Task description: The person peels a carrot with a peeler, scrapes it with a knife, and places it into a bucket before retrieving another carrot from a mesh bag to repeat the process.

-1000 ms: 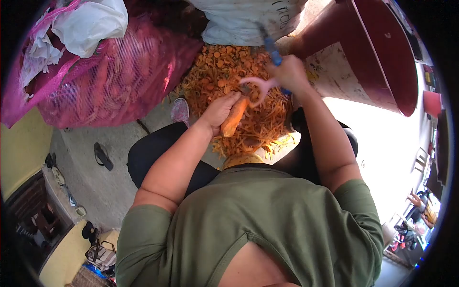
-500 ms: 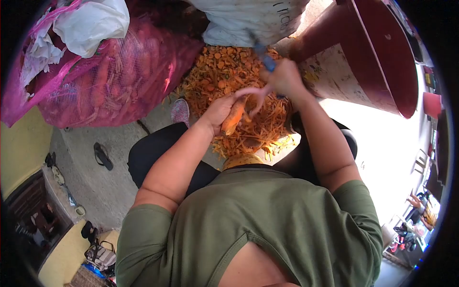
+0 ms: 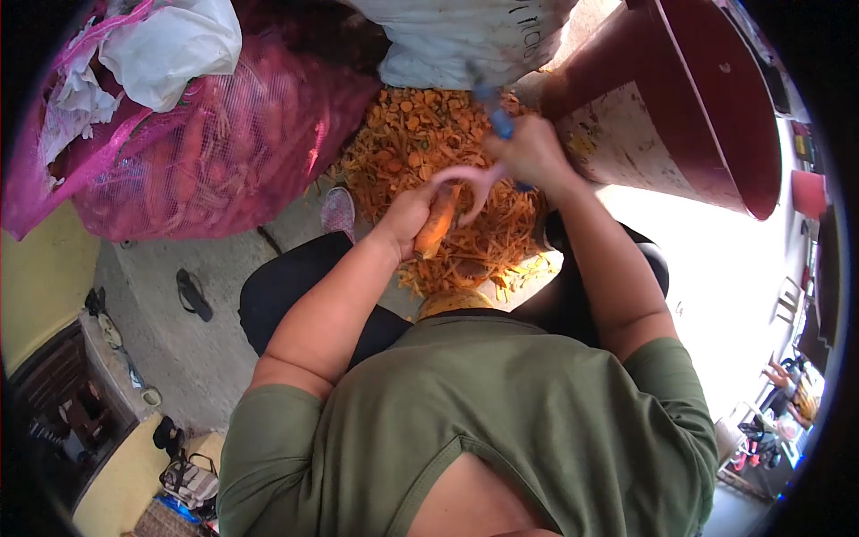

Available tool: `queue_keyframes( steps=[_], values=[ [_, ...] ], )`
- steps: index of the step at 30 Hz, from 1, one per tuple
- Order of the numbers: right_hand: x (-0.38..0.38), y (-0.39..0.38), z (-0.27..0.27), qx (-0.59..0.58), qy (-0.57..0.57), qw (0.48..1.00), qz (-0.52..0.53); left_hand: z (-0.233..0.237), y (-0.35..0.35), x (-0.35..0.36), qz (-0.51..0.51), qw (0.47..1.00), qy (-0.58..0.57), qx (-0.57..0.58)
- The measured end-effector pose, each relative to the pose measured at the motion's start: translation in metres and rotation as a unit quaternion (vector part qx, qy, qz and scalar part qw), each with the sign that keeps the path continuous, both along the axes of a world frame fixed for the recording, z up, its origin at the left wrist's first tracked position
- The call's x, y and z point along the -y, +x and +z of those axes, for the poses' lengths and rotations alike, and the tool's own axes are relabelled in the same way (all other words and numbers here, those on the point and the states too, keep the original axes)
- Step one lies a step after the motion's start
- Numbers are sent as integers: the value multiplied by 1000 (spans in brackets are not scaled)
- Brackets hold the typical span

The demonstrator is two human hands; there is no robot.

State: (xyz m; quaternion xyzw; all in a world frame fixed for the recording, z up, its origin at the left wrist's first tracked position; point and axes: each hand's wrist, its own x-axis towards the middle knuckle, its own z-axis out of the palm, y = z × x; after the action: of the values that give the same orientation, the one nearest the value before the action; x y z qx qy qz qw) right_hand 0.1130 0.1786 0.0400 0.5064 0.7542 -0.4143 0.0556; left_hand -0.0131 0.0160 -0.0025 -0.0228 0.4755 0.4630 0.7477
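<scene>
Two dark-clad knees (image 3: 291,286) are spread beyond the olive shirt (image 3: 465,394), and between them, a little past the lap, the left hand (image 3: 407,215) is clamped on an orange carrot (image 3: 437,225), held up over the peelings. The carrot lies aslant: its near end points back toward the lap and slightly left, its far end forward and slightly right, though I cannot tell which end is the crown. Just beyond, the right hand (image 3: 532,150) is closed on a pink peeler (image 3: 480,181); something blue (image 3: 499,123) and blurred juts from the same fist. In the last second the peeler has slid a little leftward, its fork now spanning the carrot's far end close by the left fingers, while the carrot has hardly stirred. To my eye that means mid-stroke, this carrot still being worked; whether the blade touches it I can't make out. Underneath spreads the heap of peelings (image 3: 501,242), and farther out stand a pink mesh sack (image 3: 242,134), a dark red tub (image 3: 617,54) and a white sack (image 3: 465,45).
</scene>
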Motion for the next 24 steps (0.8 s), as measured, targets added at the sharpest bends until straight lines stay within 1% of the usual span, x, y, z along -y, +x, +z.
queue_keyframes(
  steps=[1, 2, 3, 5, 7, 10, 11, 12, 14, 15, 17, 18, 20, 21, 23, 24],
  values=[
    [14, -7, 13, 16, 10, 999, 50, 6, 4, -2, 22, 1000, 0, -13],
    [19, -8, 4, 29, 39, 996, 74, 9, 6, -2, 44, 999, 0, -27],
    [14, -6, -7, 30, 39, 998, 49, -21, 3, 3, -21, 989, 133, -56],
    [-10, 2, -15, 45, 57, 997, -2, -19, -1, 4, -29, 996, 77, -27],
    [-27, 7, -8, 71, 89, 992, -54, -10, -3, 2, -27, 999, 38, -11],
    [-13, 5, -6, -61, 20, 996, -57, 8, 2, -2, -6, 1000, 22, -13],
    [-5, 3, -10, -50, -15, 998, -18, 14, 4, -4, 6, 1000, 24, -18],
    [9, -3, 1, -56, -42, 998, 9, 18, 5, -5, 18, 999, 26, -23],
    [27, -9, 7, -36, -9, 993, 109, 21, 0, -7, -39, 998, -17, -44],
    [27, -9, 5, -19, 5, 994, 103, 21, -1, -8, -68, 996, -38, -53],
    [22, -9, -1, 13, 37, 995, 91, 1, 4, -4, -48, 997, 64, 16],
    [10, -6, -2, 39, 44, 997, 55, -8, 6, -2, -37, 991, 115, 50],
    [-18, 5, -9, 45, 70, 996, -24, -13, 2, 1, -33, 996, 64, 53],
    [-18, 5, -7, 28, 63, 997, -23, -12, 0, 1, -31, 997, 39, 54],
    [-14, 6, 1, -5, 48, 999, -22, -8, 2, 0, -16, 998, 38, 38],
    [-1, 1, 3, -6, 21, 1000, 6, -5, 3, -1, -6, 999, 39, 30]
  ],
)
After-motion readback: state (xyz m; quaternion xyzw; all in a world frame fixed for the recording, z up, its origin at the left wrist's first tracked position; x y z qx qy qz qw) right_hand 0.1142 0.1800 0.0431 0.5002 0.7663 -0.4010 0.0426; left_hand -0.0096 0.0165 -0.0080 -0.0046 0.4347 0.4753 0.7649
